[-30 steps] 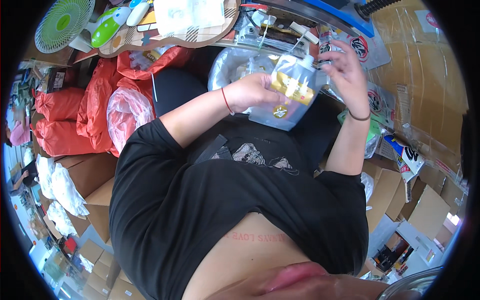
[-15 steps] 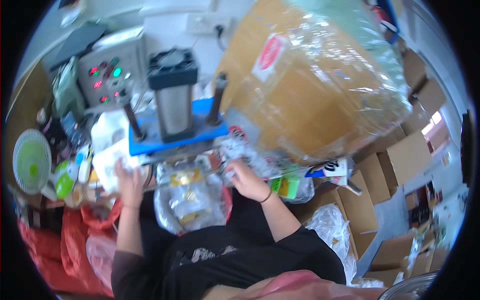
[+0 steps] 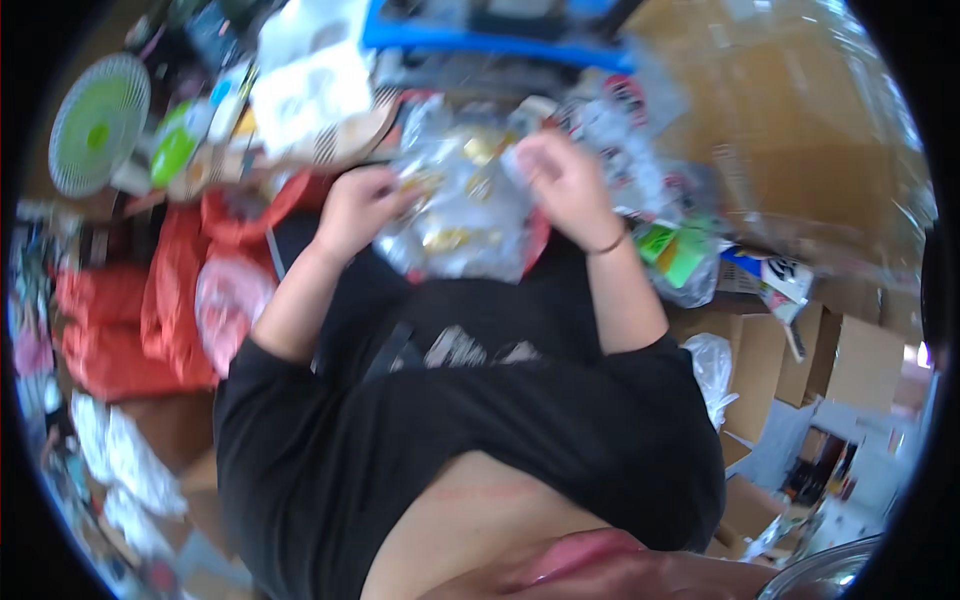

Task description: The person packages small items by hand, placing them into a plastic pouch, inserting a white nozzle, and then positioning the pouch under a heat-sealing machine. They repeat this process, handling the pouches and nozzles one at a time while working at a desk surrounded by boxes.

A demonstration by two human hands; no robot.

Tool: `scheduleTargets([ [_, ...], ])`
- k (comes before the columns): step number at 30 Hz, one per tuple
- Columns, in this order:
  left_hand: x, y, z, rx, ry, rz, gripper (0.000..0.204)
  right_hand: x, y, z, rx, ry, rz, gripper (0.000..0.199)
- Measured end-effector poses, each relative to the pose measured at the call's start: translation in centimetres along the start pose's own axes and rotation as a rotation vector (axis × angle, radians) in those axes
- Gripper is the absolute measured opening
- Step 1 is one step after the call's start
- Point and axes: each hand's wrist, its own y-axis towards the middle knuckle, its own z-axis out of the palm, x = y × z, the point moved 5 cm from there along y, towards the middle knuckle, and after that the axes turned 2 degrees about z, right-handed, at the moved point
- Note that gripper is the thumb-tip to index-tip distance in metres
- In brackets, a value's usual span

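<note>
A pile of clear plastic bags with gold-coloured pieces [image 3: 465,215] rests on my lap, at the edge of the bench. My left hand [image 3: 360,212] is at the left side of this pile, its fingers closed by a gold-coloured piece; the grip is blurred. Over the pile's right side, my right hand [image 3: 568,188] has its fingers drawn together around a small whitish thing, too smeared to name. Beyond both hands is the blue base [image 3: 490,42] of a bench press. White sheets [image 3: 318,98] lie on the bench left of it.
A green and white fan [image 3: 98,130] stands at the far left. Red bags [image 3: 175,290] hang or lie below it. A large plastic-wrapped cardboard box [image 3: 790,140] fills the right, with clear packaging [image 3: 625,150] beside it. Open cartons [image 3: 760,370] sit at the lower right.
My view has tipped downward, so the press is mostly cut off. My left hand has left the white sheets for the bag pile. My right hand has come over the pile too.
</note>
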Motion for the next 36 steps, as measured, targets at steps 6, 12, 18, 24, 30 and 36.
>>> scheduleTargets([
  [6,-1.0,-2.6,4.4,0.193,-0.236,-0.128,0.031,0.3,0.6,3.4,0.023,-0.014,-0.040,0.011],
  [12,-0.4,-3.3,7.4,0.374,-0.682,-0.266,0.026,-1.3,0.0,1.2,-0.112,0.193,0.175,0.016],
  [18,0.7,-2.9,9.9,0.395,-0.885,-0.333,0.026,-1.2,-0.2,2.5,0.234,-0.053,0.130,0.025],
  [24,-0.4,-2.6,10.3,0.501,-1.079,-0.454,0.025,-3.0,0.4,-0.4,0.082,-0.291,-0.147,0.033],
  [30,2.4,0.7,6.7,0.266,-1.092,-0.508,0.027,-8.3,-3.6,-2.2,0.466,-0.596,0.198,0.036],
  [36,3.9,2.0,4.8,0.211,-1.079,-0.530,0.038,-7.8,-5.1,-2.0,0.512,-0.303,0.226,0.032],
])
